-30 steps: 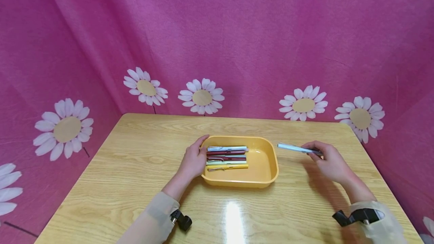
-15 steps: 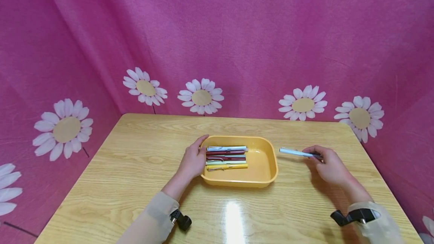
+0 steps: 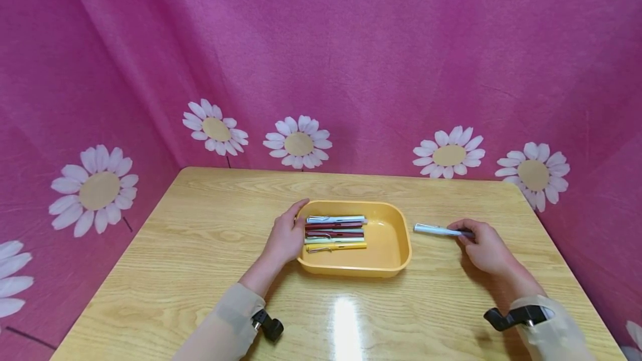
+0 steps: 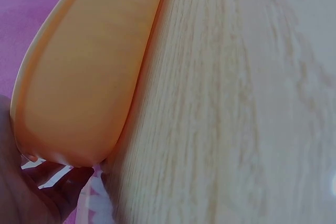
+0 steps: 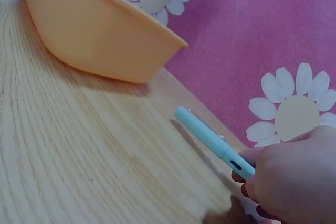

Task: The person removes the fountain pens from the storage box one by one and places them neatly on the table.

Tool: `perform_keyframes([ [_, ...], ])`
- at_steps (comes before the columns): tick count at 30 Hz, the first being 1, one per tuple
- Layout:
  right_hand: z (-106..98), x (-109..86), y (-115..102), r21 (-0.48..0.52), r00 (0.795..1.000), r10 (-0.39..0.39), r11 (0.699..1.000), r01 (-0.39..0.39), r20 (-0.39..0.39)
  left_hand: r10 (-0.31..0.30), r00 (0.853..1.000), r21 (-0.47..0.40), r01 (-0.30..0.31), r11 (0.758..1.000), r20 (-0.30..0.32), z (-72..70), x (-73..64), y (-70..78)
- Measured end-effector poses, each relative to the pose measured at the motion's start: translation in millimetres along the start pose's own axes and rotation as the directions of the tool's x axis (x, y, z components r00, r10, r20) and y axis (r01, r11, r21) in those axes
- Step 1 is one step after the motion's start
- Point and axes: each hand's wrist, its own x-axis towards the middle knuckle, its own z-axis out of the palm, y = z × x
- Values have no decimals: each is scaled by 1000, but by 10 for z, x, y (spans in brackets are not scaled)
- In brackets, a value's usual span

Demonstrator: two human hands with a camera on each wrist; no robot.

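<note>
A pale blue pen (image 3: 435, 230) with a clip lies in the grip of my right hand (image 3: 490, 248), pinched near one end between thumb and fingers. Its capped end points left, towards a yellow plastic tray (image 3: 351, 270). In the right wrist view the pen (image 5: 207, 139) looks mint and is close over the table, its shadow beside it. My left hand (image 3: 285, 238) grips the tray's left end, thumb at the rim and fingers outside the wall. Several pens lie side by side in the tray's left half, including a light blue pen (image 3: 341, 219), dark red ones and a yellow pen (image 3: 341, 247).
The tray stands mid-table on a wood-grain tabletop (image 3: 241, 194). A pink cloth (image 3: 371, 71) printed with white daisies hangs behind and at both sides. Each sleeve carries a black wrist mount, such as the right mount (image 3: 519, 316).
My right hand has brought the pen down and slightly nearer to me, to the right of the tray. My left hand and the tray have stayed in place.
</note>
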Motion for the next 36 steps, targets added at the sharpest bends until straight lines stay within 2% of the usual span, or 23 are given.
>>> perform_keyframes([
  [6,45,23,33,-35,1000,2,999,-3,-24,-9,1000,4,9,1000,2,7,7,-4],
  [10,81,45,44,-46,1000,26,999,-26,-7,-25,1000,7,25,1000,10,-2,-3,-7],
  [15,114,59,57,-66,1000,15,998,-15,0,-44,999,13,44,999,17,-6,-19,-11],
  [20,117,97,61,-78,1000,3,997,-4,-15,-28,1000,10,27,1000,9,-13,-3,-11],
  [36,129,114,110,-72,1000,11,997,-12,-20,-40,999,25,40,999,18,-13,-6,24],
])
